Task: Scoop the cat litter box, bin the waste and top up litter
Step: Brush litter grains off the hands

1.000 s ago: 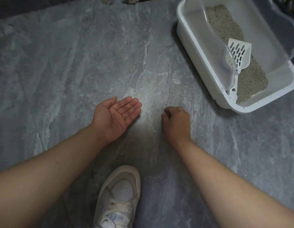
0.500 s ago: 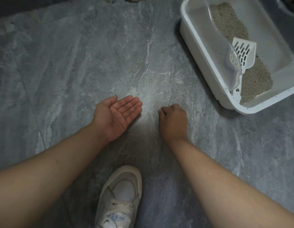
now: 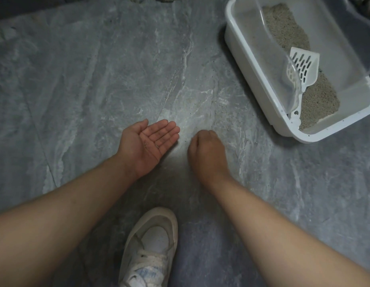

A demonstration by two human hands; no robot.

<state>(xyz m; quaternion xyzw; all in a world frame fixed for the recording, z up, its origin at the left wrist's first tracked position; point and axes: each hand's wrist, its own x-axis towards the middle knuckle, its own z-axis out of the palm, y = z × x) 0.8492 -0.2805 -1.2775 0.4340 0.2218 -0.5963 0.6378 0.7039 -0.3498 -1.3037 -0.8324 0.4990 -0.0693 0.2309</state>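
Observation:
A white litter box with a clear plastic rim guard stands at the upper right on the grey stone floor. Grey litter fills its far side, and a white slotted scoop lies in it, handle toward the near corner. My left hand is held palm up just above the floor, fingers together, with a few litter grains on the palm. My right hand is knuckles up beside it, fingers curled down onto the floor. Scattered grains dot the floor between my hands and the box.
My white laced sneaker is planted at the bottom centre, just behind my hands. The grey marbled floor stretches to the left. A dark edge runs along the top left.
My right hand has shifted a little left toward the cupped left hand, staying curled against the floor. The left hand holds still. The view has drifted slightly.

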